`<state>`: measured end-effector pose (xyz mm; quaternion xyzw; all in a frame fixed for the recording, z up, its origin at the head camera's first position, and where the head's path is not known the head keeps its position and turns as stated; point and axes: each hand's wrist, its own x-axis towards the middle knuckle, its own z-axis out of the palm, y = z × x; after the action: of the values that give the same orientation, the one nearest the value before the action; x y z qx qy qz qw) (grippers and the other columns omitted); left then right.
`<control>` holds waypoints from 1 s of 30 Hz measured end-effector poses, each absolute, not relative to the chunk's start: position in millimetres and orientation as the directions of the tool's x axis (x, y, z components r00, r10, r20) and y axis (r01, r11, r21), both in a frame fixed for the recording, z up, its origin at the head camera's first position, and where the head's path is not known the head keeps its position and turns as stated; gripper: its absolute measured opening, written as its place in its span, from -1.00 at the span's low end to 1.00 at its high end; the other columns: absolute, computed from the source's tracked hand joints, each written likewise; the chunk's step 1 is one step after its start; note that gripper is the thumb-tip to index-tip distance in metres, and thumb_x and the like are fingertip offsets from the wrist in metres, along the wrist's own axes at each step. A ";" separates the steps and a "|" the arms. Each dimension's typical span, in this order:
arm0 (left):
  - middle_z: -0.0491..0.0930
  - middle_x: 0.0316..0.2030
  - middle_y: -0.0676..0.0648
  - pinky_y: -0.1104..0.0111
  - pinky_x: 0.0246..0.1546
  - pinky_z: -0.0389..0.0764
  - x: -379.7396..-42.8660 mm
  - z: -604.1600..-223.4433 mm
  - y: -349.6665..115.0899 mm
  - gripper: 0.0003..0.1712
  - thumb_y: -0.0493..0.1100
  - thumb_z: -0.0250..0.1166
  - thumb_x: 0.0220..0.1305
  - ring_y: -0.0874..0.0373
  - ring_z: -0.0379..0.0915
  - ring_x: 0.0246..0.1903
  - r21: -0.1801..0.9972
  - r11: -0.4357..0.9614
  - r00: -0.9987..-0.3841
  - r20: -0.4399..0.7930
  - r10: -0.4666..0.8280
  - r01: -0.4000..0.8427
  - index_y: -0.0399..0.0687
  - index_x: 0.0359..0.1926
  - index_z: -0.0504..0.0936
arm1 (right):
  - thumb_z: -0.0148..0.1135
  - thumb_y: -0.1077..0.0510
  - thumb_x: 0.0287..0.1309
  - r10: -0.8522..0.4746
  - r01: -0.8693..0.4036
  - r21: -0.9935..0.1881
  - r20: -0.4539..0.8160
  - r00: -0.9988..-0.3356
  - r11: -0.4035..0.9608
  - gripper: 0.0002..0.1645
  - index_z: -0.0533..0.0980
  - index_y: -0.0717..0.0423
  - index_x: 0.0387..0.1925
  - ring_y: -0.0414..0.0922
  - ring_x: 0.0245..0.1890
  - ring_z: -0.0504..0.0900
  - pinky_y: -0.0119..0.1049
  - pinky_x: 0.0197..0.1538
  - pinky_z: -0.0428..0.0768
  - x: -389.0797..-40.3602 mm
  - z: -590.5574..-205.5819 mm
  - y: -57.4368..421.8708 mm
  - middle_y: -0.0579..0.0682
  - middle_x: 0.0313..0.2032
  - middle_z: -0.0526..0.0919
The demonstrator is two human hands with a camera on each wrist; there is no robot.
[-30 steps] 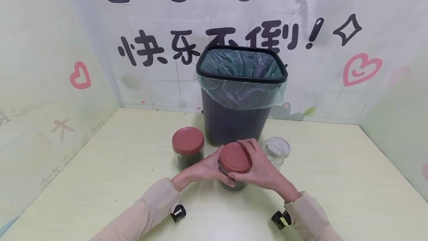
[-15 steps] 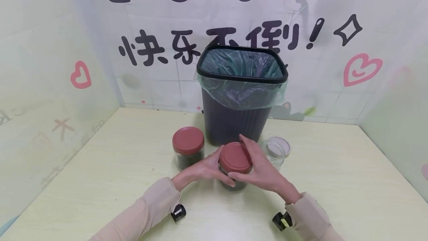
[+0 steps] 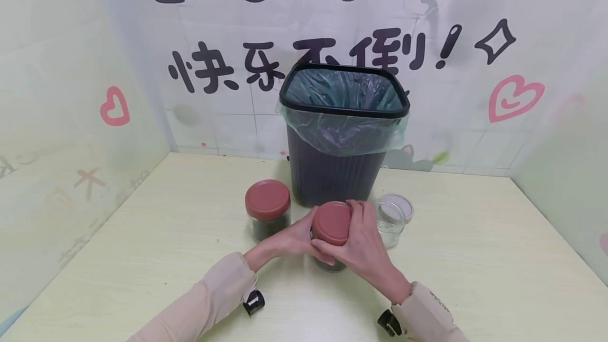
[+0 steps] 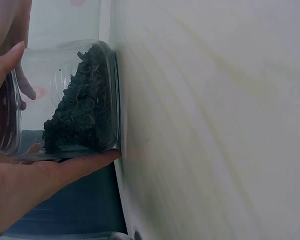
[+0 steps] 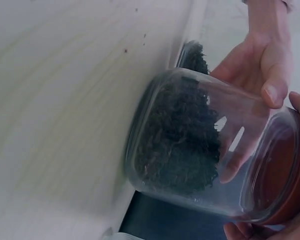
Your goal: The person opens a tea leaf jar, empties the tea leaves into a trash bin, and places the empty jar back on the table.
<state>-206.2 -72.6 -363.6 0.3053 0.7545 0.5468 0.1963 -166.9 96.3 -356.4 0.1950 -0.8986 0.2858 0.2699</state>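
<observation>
A clear jar (image 5: 234, 190) with a red lid (image 3: 331, 223) stands on the table in front of the bin, partly filled with dark, curled dried leaves (image 4: 87, 107). My left hand (image 3: 296, 239) holds the jar's body from the left, thumb on the near side and fingers behind. From the right, my right hand (image 3: 368, 241) grips the lid's rim between thumb and fingers. The lid sits on the jar's mouth. A second red-lidded jar (image 3: 267, 210), also with dark contents, stands just left of my left hand.
Directly behind the held jar stands a dark bin (image 3: 334, 173) lined with a green translucent bag (image 3: 344, 133). Right of my right hand is an open glass jar (image 3: 390, 234), with a whitish lid (image 3: 401, 207) behind it. Printed walls enclose the pale wooden table (image 3: 157, 252).
My right hand has loosened its fingers, swung round the lid and closed on it again, its wrist shifting left and nearer. The left hand and the jar have stayed in place.
</observation>
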 end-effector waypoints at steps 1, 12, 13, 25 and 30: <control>0.42 0.15 -0.11 0.25 0.21 0.33 -206.1 -363.5 -72.4 0.02 -0.31 0.50 -0.14 0.09 0.34 0.15 0.947 0.211 -0.736 0.037 0.676 0.241 -0.07 0.33 0.12 | 0.51 -0.20 -0.36 -0.208 -0.516 -0.406 0.598 -0.774 0.754 0.04 0.31 0.43 0.02 0.03 -0.12 0.38 -0.15 -0.19 0.59 -167.4 -356.1 96.8 0.22 -0.12 0.37; 0.36 0.19 -0.08 0.15 0.27 0.22 -205.1 -363.1 -74.3 0.06 -0.30 0.50 -0.15 0.07 0.27 0.19 0.949 0.224 -0.740 0.013 0.672 0.220 -0.05 0.33 0.07 | 0.51 -0.01 -0.26 -0.383 -0.557 -0.528 0.409 -0.828 0.641 -0.05 0.31 0.35 0.14 -0.02 -0.09 0.47 -0.14 -0.14 0.60 -175.0 -342.5 113.6 0.15 -0.01 0.40; 0.36 0.19 -0.08 0.15 0.27 0.22 -205.2 -363.1 -74.4 0.06 -0.30 0.51 -0.15 0.07 0.27 0.19 0.948 0.227 -0.740 0.013 0.672 0.222 -0.05 0.34 0.07 | 0.51 0.00 -0.25 -0.400 -0.563 -0.538 0.398 -0.826 0.628 -0.05 0.30 0.34 0.15 -0.03 -0.09 0.48 -0.14 -0.13 0.59 -176.1 -341.5 115.1 0.15 -0.01 0.40; 0.36 0.19 -0.08 0.17 0.27 0.23 -206.4 -363.8 -73.3 0.08 -0.28 0.50 -0.14 0.09 0.27 0.20 0.945 0.226 -0.734 0.021 0.679 0.236 -0.03 0.36 0.06 | 0.43 0.05 -0.14 -0.515 -0.604 -0.578 0.336 -0.788 0.548 0.03 0.13 0.33 0.31 0.06 0.06 0.44 -0.02 -0.01 0.54 -178.7 -337.3 124.4 0.23 0.18 0.34; 0.36 0.20 -0.08 0.14 0.28 0.23 -206.5 -363.2 -73.9 0.08 -0.24 0.51 -0.13 0.07 0.26 0.22 0.944 0.229 -0.733 0.018 0.680 0.236 -0.05 0.36 0.05 | 0.47 -0.11 -0.20 -0.426 -0.551 -0.555 0.350 -0.834 0.623 0.17 0.09 0.33 0.33 0.15 0.17 0.35 0.03 0.04 0.53 -173.9 -339.7 118.6 0.31 0.25 0.23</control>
<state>-206.5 -73.9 -363.2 0.3027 0.7566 0.5422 0.2049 -173.9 118.6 -339.7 0.2725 -0.8962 0.3377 0.0924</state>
